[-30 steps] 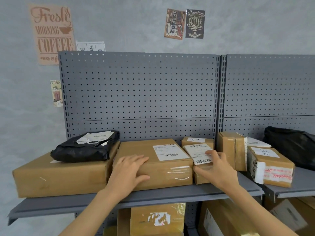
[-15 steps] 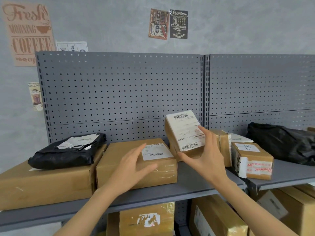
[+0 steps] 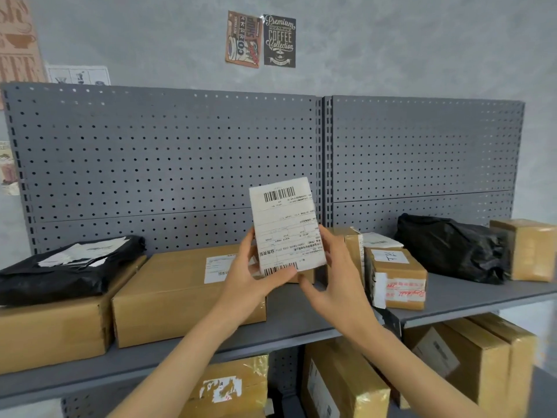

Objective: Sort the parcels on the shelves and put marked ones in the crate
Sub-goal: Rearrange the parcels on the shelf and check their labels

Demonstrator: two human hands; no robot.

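I see both hands lifted before the pegboard (image 3: 168, 164), holding a small parcel (image 3: 286, 227) upright at the frame's centre, its white barcode label facing me; the left hand (image 3: 250, 282) curls round its lower left edge, thumb across the label's bottom; the right hand (image 3: 337, 282) grips the right edge, fingers hidden behind, thumb near the lower corner; on the shelf (image 3: 301, 315), at nine o'clock from the parcel, lies a flat brown box (image 3: 177, 294); further at nine o'clock a black bag (image 3: 69, 273) rests on a larger carton (image 3: 51, 333); at three o'clock sits a taped box (image 3: 398, 279), beyond it a black sack (image 3: 452, 248).
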